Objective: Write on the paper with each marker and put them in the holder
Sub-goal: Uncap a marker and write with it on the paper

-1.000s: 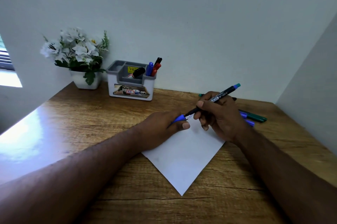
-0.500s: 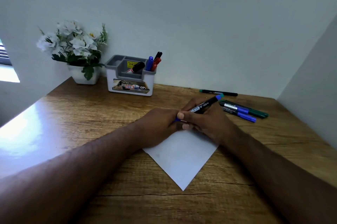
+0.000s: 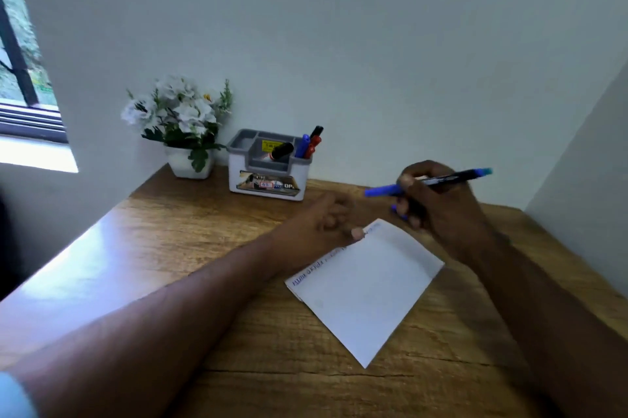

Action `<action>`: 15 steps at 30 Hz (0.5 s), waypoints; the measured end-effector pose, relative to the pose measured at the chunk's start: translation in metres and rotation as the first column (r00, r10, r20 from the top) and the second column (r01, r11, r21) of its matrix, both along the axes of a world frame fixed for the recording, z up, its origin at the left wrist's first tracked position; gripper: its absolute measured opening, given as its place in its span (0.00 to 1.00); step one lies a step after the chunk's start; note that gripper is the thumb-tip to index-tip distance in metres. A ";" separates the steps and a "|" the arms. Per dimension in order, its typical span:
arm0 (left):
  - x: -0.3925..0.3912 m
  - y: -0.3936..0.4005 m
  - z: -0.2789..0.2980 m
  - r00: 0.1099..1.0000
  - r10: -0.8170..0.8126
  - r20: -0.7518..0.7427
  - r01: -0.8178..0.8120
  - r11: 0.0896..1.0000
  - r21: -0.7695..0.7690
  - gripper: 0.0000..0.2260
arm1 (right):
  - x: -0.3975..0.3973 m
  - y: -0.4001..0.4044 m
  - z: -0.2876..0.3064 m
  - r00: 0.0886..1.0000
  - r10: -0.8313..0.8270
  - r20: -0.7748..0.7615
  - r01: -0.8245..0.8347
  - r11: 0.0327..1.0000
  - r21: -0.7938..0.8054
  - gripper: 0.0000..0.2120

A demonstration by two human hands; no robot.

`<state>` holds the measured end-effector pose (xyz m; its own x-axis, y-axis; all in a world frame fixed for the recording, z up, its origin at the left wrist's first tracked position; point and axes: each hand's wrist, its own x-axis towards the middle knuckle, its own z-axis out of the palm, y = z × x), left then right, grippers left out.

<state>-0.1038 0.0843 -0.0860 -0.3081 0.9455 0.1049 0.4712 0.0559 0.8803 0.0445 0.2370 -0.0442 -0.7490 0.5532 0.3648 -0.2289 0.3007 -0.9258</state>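
Note:
My right hand (image 3: 441,213) grips a black marker (image 3: 445,178) with its blue cap on. It holds the marker nearly level above the desk, cap pointing left toward the holder. My left hand (image 3: 326,224) lies curled at the top left edge of the white paper (image 3: 367,288), thumb touching the sheet. A line of blue writing runs along that edge. The grey and white holder (image 3: 265,184) stands at the back and has several markers in it: black, blue and red.
A white pot of white flowers (image 3: 183,125) stands left of the holder against the wall. Walls close off the wooden desk (image 3: 170,247) at the back and on the right. A bit of blue (image 3: 396,210) shows under my right fingers.
The blue cap, first in my left hand, was pushed onto the marker. My right hand then lifted the capped marker up and right, and my left hand let go and settled on the paper.

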 end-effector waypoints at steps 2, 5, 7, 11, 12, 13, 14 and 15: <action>-0.009 -0.005 0.002 0.992 -0.027 -0.126 0.025 0.999 -0.024 0.18 | -0.002 0.002 0.012 0.999 -0.042 0.020 0.037 0.979 0.198 0.06; -0.018 -0.011 0.003 0.934 -0.096 -0.345 0.056 0.991 -0.123 0.16 | -0.024 -0.006 0.027 0.977 -0.005 0.213 -0.113 0.836 0.536 0.31; -0.021 -0.011 0.001 0.910 -0.133 -0.394 0.073 0.984 -0.163 0.15 | -0.047 -0.018 0.035 0.967 0.046 0.251 -0.168 0.854 0.493 0.35; -0.025 -0.006 -0.005 0.895 -0.136 -0.425 0.091 0.988 -0.126 0.14 | -0.100 -0.037 0.045 0.997 0.032 -0.064 -0.018 0.976 0.218 0.19; -0.025 -0.005 -0.006 0.889 -0.144 -0.435 0.098 0.987 -0.126 0.14 | -0.111 -0.040 0.046 0.991 0.001 -0.133 0.026 0.980 0.197 0.21; -0.027 -0.004 -0.007 0.881 -0.156 -0.446 0.107 0.985 -0.134 0.14 | -0.123 -0.042 0.048 0.983 -0.029 -0.181 0.067 0.977 0.203 0.26; -0.027 -0.003 -0.007 0.875 -0.166 -0.455 0.114 0.984 -0.140 0.14 | -0.132 -0.044 0.048 0.976 -0.051 -0.212 0.103 0.965 0.241 0.33; -0.028 -0.002 -0.007 0.873 -0.168 -0.457 0.115 0.983 -0.140 0.14 | -0.140 -0.045 0.047 0.973 -0.069 -0.222 0.136 0.943 0.303 0.39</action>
